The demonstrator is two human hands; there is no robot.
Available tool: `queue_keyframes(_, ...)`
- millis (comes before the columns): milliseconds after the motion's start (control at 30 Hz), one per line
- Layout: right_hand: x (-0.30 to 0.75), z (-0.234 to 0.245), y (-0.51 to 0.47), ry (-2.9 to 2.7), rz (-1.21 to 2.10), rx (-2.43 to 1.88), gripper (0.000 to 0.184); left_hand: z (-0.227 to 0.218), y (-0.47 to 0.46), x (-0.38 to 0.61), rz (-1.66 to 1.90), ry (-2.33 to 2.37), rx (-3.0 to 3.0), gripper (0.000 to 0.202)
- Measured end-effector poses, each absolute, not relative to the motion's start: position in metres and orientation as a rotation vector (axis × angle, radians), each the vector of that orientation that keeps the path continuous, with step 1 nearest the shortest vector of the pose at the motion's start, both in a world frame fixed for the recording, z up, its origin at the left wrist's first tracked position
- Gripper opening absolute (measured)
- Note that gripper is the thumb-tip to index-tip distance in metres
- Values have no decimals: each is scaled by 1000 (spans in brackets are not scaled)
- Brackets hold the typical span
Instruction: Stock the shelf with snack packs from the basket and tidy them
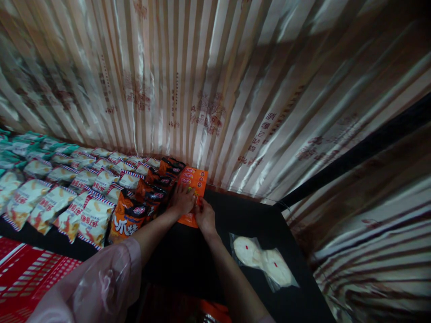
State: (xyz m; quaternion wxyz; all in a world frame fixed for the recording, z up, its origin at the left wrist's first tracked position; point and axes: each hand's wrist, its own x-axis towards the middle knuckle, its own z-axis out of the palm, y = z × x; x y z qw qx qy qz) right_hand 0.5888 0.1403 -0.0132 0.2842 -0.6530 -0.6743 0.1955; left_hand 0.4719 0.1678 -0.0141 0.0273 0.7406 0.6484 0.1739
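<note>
Orange sheet [199,177] lies on black table [242,215]. Left hand [182,200] over sheet's left side, fingers extended, presumably steadying it. Right hand [206,218] at sheet's right edge, fingers curled; cannot tell whether gripping. Left of sheet: snack bags [96,217] in rows, likely keeping fronts visible.

Two round white items [266,258], each in clear wrapping, one red label apiece. One flat orange pack [195,177], partly covered. Orange-and-black packets [129,217]: at least four, overlapping. Pale packets with striped ends [96,220]: more than a dozen, exact total obscured by overlap. Green packets [10,159]: several, cut off by the left edge. One black tabletop [242,211]; one dark pole [357,152]; at least one red basket [20,282].
</note>
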Motion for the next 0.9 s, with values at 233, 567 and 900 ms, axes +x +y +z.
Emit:
queue_keyframes(233,586,2,128,-1887,489,-1871,40,-12,166,470,529,1985,2298,43)
queue_keyframes(567,588,1,122,-1928,387,-1936,34,-16,167,470,576,1978,2342,41)
queue_keyframes(900,594,-3,119,-1901,379,-1835,40,-16,168,472,611,1944,2388,42)
